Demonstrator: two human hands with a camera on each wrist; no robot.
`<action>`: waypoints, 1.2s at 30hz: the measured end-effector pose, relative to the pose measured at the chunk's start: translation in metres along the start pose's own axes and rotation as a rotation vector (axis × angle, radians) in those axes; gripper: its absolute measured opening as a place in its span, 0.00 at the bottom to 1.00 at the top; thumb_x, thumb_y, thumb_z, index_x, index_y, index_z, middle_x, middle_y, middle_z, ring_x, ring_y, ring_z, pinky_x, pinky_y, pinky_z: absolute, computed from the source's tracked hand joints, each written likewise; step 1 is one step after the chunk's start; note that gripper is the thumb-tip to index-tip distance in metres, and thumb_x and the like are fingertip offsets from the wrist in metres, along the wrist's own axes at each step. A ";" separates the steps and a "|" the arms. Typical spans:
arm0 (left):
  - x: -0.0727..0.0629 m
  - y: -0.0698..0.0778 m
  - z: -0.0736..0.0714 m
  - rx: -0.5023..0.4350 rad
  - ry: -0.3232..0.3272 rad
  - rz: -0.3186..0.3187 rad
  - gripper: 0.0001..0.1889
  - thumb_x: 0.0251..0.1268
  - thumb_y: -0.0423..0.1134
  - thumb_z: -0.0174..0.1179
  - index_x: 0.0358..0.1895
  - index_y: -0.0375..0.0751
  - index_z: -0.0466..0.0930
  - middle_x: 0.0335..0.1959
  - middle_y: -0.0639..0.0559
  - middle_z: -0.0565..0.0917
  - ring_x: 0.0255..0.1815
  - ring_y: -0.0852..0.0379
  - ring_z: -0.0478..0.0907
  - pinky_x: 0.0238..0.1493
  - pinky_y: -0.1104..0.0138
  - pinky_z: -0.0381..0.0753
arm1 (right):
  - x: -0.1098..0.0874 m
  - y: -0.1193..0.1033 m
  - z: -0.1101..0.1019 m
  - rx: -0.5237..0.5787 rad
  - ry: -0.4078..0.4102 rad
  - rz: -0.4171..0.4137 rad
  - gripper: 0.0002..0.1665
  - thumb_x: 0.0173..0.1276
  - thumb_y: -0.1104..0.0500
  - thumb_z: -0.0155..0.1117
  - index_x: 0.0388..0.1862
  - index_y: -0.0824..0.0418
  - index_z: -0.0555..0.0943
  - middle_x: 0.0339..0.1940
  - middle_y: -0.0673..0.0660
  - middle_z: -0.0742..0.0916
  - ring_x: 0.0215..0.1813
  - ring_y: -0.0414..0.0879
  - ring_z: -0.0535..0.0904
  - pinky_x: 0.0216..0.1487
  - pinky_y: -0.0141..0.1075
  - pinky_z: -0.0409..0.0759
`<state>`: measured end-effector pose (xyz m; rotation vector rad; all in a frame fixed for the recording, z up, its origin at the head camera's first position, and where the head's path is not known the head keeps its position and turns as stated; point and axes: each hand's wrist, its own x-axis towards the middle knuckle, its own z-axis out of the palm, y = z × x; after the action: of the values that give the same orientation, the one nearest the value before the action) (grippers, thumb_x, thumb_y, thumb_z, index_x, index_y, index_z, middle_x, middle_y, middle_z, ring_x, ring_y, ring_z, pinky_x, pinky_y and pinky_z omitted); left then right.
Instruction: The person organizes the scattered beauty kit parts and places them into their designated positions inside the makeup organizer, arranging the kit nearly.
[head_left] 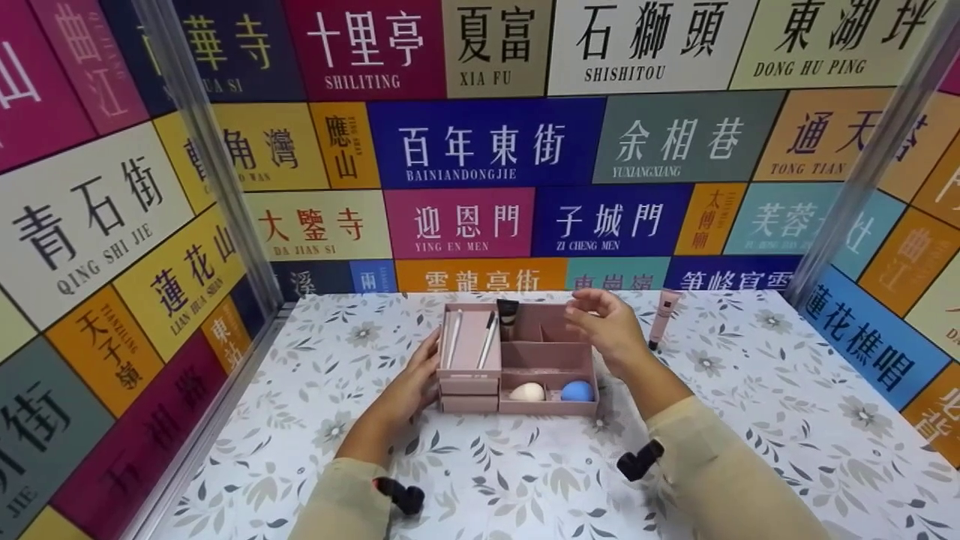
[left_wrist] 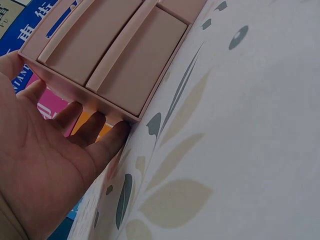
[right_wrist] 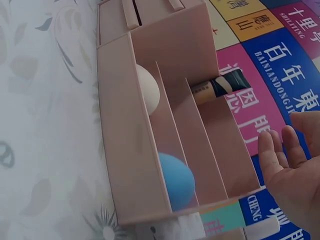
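Note:
A pink desktop organizer with small drawers stands on the table. My left hand rests against its left side, fingers spread along the wall with the thumb near the top edge. My right hand is raised by the back right corner, its fingers loosely bent and holding nothing. In the front compartments sit a cream makeup sponge and a blue makeup sponge. A black-capped tube stands in a back compartment. Slim white sticks and a dark-tipped one lie on the left top.
To the right of the organizer, a pink tube stands on its dark cap. A white leaf-patterned cloth covers the table. Panels with printed place names rise behind and beside it, with metal posts at the corners.

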<state>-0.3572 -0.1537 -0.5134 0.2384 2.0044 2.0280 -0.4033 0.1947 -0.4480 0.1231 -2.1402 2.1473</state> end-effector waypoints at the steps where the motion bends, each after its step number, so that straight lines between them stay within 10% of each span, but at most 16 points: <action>1: 0.000 0.000 0.000 -0.001 0.001 0.002 0.32 0.86 0.61 0.46 0.86 0.78 0.48 0.92 0.55 0.43 0.91 0.40 0.48 0.88 0.41 0.54 | -0.001 0.000 -0.003 -0.010 0.006 0.003 0.18 0.75 0.64 0.71 0.61 0.59 0.81 0.48 0.51 0.87 0.45 0.44 0.90 0.58 0.44 0.91; 7: 0.000 -0.001 0.000 -0.003 0.007 -0.013 0.30 0.86 0.61 0.45 0.85 0.82 0.49 0.92 0.57 0.44 0.91 0.41 0.50 0.88 0.42 0.56 | -0.009 0.003 -0.028 -0.042 0.034 0.023 0.16 0.75 0.59 0.73 0.58 0.55 0.82 0.46 0.47 0.87 0.42 0.40 0.88 0.42 0.31 0.88; 36: 0.000 -0.001 -0.001 0.034 -0.001 0.004 0.31 0.86 0.62 0.44 0.85 0.83 0.48 0.92 0.59 0.45 0.91 0.41 0.50 0.87 0.41 0.57 | -0.004 0.036 -0.150 -0.308 0.316 0.036 0.29 0.76 0.52 0.71 0.70 0.62 0.78 0.42 0.39 0.83 0.43 0.30 0.83 0.45 0.27 0.87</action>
<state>-0.3573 -0.1543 -0.5143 0.2508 2.0402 1.9975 -0.4013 0.3445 -0.4850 -0.2634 -2.2538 1.6871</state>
